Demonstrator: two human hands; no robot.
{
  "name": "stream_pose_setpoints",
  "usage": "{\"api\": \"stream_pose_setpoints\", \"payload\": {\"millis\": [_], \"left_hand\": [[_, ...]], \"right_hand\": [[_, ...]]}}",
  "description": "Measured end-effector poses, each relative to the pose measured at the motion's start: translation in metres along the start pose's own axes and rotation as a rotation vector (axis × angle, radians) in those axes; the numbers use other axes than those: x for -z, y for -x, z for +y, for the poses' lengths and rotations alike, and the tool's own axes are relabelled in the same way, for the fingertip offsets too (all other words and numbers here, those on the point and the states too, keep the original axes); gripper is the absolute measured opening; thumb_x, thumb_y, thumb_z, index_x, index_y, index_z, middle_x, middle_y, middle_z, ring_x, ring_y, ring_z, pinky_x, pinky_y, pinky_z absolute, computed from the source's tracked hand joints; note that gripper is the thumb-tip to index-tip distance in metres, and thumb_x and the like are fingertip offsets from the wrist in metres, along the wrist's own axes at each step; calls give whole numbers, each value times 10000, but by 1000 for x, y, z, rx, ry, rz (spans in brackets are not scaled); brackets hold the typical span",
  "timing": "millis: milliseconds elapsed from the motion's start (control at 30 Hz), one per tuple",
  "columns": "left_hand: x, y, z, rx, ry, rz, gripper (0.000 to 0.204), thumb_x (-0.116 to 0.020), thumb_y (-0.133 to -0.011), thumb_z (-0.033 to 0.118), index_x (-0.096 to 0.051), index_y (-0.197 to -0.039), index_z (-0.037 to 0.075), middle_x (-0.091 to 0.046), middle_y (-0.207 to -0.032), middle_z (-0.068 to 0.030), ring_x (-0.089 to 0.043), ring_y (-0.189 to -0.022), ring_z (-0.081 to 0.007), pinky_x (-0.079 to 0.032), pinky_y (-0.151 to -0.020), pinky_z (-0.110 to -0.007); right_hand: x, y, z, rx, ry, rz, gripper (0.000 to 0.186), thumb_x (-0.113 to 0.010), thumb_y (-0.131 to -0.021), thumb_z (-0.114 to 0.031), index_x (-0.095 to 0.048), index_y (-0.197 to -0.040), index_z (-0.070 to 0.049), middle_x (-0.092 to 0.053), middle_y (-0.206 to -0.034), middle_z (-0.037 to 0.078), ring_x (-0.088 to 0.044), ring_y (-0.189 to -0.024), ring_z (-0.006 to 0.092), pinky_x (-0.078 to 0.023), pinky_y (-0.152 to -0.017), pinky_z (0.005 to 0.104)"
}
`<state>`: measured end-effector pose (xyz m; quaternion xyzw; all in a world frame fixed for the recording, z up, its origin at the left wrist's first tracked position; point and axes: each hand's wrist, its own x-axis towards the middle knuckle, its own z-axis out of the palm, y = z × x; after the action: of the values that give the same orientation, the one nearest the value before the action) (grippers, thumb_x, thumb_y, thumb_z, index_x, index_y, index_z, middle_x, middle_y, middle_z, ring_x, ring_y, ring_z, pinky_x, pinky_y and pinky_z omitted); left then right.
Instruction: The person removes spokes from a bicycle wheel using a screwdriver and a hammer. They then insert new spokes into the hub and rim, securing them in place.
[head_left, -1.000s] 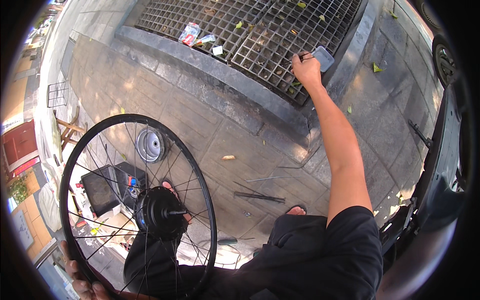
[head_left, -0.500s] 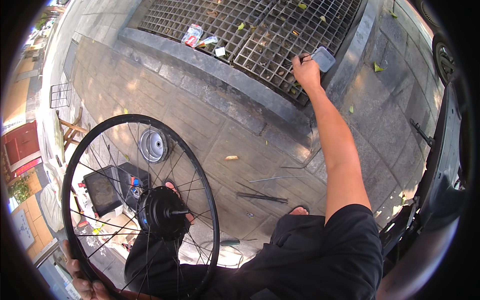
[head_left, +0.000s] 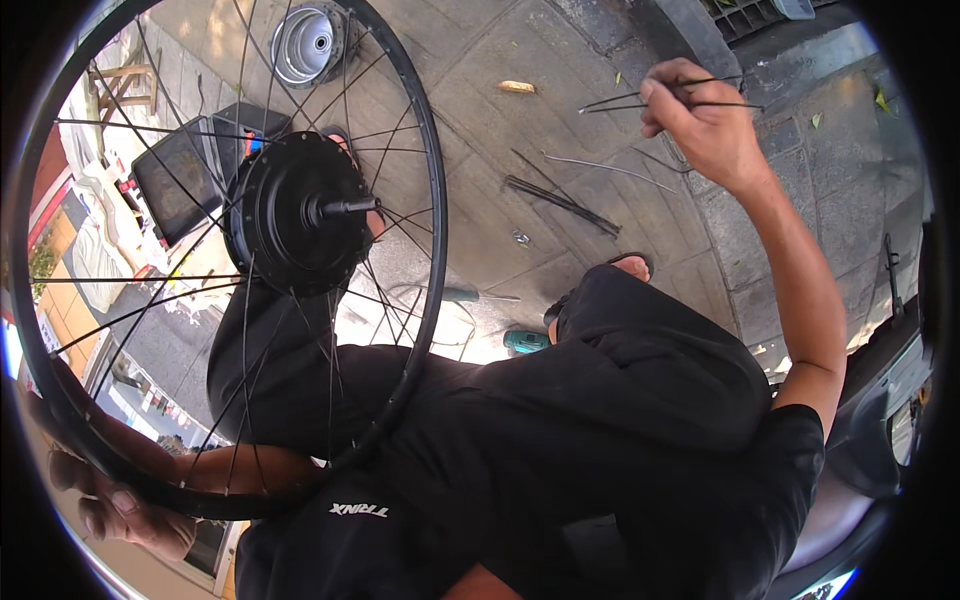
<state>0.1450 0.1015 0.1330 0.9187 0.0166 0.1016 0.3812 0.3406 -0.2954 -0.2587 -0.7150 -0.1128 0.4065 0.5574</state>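
Wheel rim (head_left: 425, 200): black, with thin dark spokes (head_left: 150, 125) crossing in a radial pattern. Hub motor (head_left: 295, 215): matt black, steel-grey axle stub. Loose spokes (head_left: 680, 100) in the right hand (head_left: 700, 125): dark, thin, glinting grey. Spokes lying on the pavement (head_left: 560, 200): black and grey. Pavement (head_left: 480, 150): tan-grey slabs with darker joint lines; small yellow-green leaf bits at far right. Second hub shell (head_left: 305, 40), far left: bright silver. Trousers (head_left: 640, 390) and shirt: black, with small white lettering on the shirt. Tool (head_left: 525, 342) near the knee: teal. Box (head_left: 180, 185) behind the wheel: black, with red and blue bits beside it.
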Motion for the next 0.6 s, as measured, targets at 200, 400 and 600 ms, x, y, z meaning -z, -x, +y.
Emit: {"api": "stream_pose_setpoints", "payload": {"millis": [200, 400, 600], "left_hand": [[-6, 3, -8, -13, 10, -14, 490, -485, -983, 82, -603, -1432, 240, -474, -1576, -143, -220, -1529, -516, -71, -1222, -727], [-5, -1, -8, -19, 19, -27, 470, -501, -982, 77, -602, -1420, 216, -483, -1563, -143, -246, -1521, -507, -95, -1214, -735], [8, 3, -1, -62, 12, -16, 451, -517, -981, 71, -600, -1408, 192, -491, -1549, -144, -273, -1513, -497, -119, -1206, -743]], "right_hand": [[-82, 35, 52, -194, 59, -397, 278, -642, -1009, -246, -707, -998, 24, -702, -774, 62, -659, -702, 149, -529, -702, 316], [-91, 30, 52, -299, -37, -409, 313, -660, -1013, -274, -705, -985, 34, -687, -758, 37, -654, -682, 130, -526, -659, 310], [17, -42, -19, 78, -115, 270, 290, -677, -1030, -227, -673, -1087, 58, -704, -825, 69, -677, -701, 123, -545, -665, 257]]}}
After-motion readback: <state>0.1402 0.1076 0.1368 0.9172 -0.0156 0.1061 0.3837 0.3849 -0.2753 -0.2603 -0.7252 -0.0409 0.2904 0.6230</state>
